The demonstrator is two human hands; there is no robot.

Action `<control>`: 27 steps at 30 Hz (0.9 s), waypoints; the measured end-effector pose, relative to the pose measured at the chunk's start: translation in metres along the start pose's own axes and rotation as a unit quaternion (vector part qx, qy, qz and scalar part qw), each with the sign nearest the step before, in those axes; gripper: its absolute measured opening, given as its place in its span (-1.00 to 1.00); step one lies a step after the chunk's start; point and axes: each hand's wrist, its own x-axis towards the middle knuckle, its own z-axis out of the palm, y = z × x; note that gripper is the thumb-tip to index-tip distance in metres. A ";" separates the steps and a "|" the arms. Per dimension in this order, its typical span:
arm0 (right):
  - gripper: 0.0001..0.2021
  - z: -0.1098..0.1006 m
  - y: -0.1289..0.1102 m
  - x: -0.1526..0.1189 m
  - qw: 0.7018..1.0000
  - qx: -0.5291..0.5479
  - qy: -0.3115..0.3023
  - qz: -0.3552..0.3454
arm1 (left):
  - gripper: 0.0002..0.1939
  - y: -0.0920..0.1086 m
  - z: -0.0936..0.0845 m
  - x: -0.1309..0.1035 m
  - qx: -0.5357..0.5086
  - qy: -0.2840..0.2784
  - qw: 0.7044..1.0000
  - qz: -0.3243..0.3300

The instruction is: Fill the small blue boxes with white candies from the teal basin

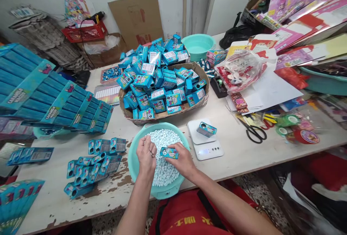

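My right hand [182, 159] grips a small blue candy box [169, 153] tilted over the bowl, and white pieces show in the box's round hole. Close beside it, my left hand [146, 152] is closed with curled fingers; what lies inside them is hidden. Below both hands stands a mint-green bowl [133, 158] full of small pale candies [165, 173]. Just right of the bowl, another blue box [206, 129] lies on a white digital scale [208, 149].
A cardboard tray [165, 116] heaped with blue boxes stands behind the bowl. Several boxes [94, 166] sit at left, near tall stacks of blue packs [54, 94]. Black scissors [253, 133], tape rolls [293, 120] and papers [271, 86] lie at right. Farther back is another green basin [199, 47].
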 end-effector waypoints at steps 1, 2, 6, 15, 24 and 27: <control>-0.69 0.001 -0.001 0.000 1.000 -0.005 -0.004 -0.005 | -0.68 -0.001 0.003 -0.003 -0.001 -0.008 1.000 0.003; -0.68 0.003 -0.003 0.000 1.000 -0.011 -0.010 -0.012 | -0.69 -0.002 0.006 -0.005 0.002 -0.015 1.000 0.007; -0.65 0.008 -0.006 0.000 0.999 -0.028 -0.034 -0.028 | -0.72 -0.008 0.012 -0.007 0.034 -0.004 0.999 0.033; -0.69 -0.007 -0.006 -0.004 1.000 0.028 -0.006 0.001 | -0.75 -0.016 -0.015 0.021 0.146 0.000 0.989 0.031; -0.68 -0.053 -0.015 -0.032 0.991 0.110 0.051 0.058 | -0.91 -0.042 -0.061 0.040 0.556 -0.032 0.829 0.045; -0.69 -0.067 -0.014 -0.047 0.986 0.124 0.057 0.091 | -0.89 -0.038 -0.063 0.044 0.363 0.002 0.926 -0.103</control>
